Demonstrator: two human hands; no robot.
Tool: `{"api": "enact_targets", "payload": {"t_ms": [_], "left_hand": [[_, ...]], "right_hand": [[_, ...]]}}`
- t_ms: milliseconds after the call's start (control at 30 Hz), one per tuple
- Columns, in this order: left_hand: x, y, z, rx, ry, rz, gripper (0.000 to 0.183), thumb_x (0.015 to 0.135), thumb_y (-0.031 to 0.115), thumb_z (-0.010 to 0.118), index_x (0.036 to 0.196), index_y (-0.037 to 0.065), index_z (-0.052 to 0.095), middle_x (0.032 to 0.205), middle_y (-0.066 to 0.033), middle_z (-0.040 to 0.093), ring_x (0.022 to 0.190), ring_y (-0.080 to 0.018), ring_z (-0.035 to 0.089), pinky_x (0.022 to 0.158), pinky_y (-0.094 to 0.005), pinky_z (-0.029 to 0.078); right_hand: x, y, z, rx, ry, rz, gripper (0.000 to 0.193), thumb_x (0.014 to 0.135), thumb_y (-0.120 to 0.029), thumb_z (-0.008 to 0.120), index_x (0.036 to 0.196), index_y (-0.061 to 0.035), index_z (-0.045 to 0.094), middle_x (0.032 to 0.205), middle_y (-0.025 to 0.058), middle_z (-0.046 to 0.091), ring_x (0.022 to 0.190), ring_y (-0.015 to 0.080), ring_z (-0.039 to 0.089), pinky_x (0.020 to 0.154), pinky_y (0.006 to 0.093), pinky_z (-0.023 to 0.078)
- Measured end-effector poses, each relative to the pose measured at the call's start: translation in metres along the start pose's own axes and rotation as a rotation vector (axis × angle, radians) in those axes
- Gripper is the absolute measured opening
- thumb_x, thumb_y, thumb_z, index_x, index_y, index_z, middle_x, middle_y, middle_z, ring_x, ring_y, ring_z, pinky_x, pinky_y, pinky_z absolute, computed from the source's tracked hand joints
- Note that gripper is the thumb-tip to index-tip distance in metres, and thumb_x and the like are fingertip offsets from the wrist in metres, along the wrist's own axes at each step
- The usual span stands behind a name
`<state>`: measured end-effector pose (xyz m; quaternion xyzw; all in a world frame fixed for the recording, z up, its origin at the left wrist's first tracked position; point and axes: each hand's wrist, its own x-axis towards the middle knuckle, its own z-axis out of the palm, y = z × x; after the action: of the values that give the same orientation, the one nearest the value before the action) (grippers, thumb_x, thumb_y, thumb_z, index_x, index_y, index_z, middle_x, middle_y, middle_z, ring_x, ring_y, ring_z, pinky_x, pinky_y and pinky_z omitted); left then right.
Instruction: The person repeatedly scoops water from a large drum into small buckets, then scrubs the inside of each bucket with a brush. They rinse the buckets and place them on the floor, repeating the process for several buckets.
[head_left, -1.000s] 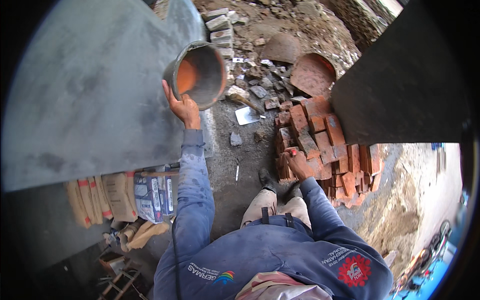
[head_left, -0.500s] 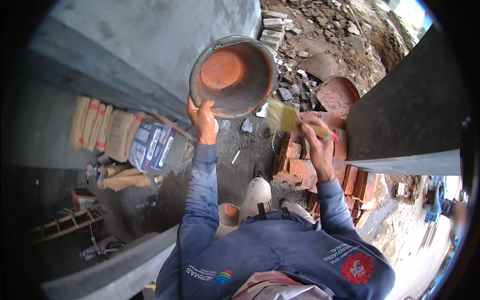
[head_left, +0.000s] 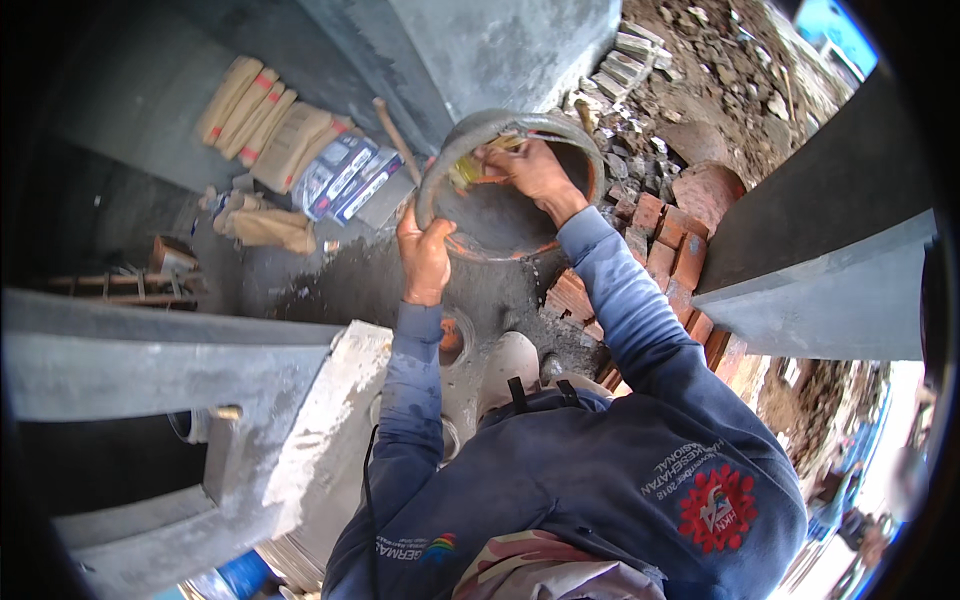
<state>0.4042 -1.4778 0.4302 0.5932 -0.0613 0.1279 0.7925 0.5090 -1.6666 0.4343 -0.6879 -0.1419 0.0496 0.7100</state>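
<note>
A dark round bucket (head_left: 500, 222) with an orange-stained inside is held up ahead of me, its mouth tilted toward me. My left hand (head_left: 424, 255) grips its near-left rim, thumb over the edge. Inside the bucket, my right hand (head_left: 540, 178) is closed around a paint brush. The brush's yellowish bristles (head_left: 466, 171) are at the bucket's far-left inner wall; most of its handle is hidden by my fingers.
Red bricks (head_left: 688, 262) are stacked to the right beside a dark pillar (head_left: 830, 200). Paper sacks (head_left: 262, 112) lean by the left wall. A smaller bucket (head_left: 456, 338) stands near my legs. At lower left is a grey concrete frame (head_left: 200, 370); rubble (head_left: 690, 60) lies beyond.
My right hand has brought the brush from beside the bucket leftward into it. The bucket has shifted slightly right and down in view, and the whole view has turned.
</note>
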Motion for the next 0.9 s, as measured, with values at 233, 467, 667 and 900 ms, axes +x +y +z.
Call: {"api": "enact_targets", "payload": {"t_ms": [233,467,667,900], "left_hand": [[-0.052,0.04,-0.048,-0.128,0.257,0.051,0.064,0.073,-0.011,0.055,0.136,-0.001,0.063,0.122,-0.0078,0.069,0.106,-0.0193,0.065,0.092,-0.0314,0.055],[-0.115,0.069,-0.09,-0.229,0.373,0.067,0.068,0.071,-0.013,0.055,0.137,0.002,0.063,0.122,-0.0073,0.069,0.106,-0.0189,0.065,0.092,-0.0309,0.054],[-0.211,0.115,-0.155,-0.234,0.454,0.122,0.066,0.073,-0.012,0.055,0.137,0.001,0.062,0.12,-0.008,0.069,0.104,-0.0199,0.067,0.087,-0.031,0.056],[-0.348,0.186,-0.246,-0.123,0.515,0.116,0.061,0.077,-0.011,0.057,0.138,-0.005,0.06,0.117,-0.0097,0.071,0.1,-0.0187,0.067,0.085,-0.0304,0.056]], "right_hand": [[-0.064,-0.024,0.062,-1.028,-0.105,-0.259,0.017,0.099,-0.009,0.073,0.113,-0.0022,0.078,0.101,0.0073,0.079,0.089,0.0127,0.072,0.077,0.0337,0.06],[-0.092,-0.02,0.184,0.409,0.198,0.007,0.022,0.099,-0.009,0.072,0.119,-0.0068,0.079,0.094,0.0066,0.078,0.082,0.0093,0.072,0.074,0.0302,0.06],[-0.141,-0.032,0.259,0.223,0.158,-0.15,0.022,0.096,-0.021,0.077,0.113,-0.0067,0.081,0.088,0.0104,0.079,0.074,0.013,0.074,0.069,0.0343,0.059],[-0.249,-0.055,0.382,-0.35,-0.073,-0.3,0.024,0.095,-0.021,0.076,0.111,-0.0033,0.08,0.093,0.0133,0.08,0.086,0.0148,0.078,0.074,0.0343,0.061]]}}
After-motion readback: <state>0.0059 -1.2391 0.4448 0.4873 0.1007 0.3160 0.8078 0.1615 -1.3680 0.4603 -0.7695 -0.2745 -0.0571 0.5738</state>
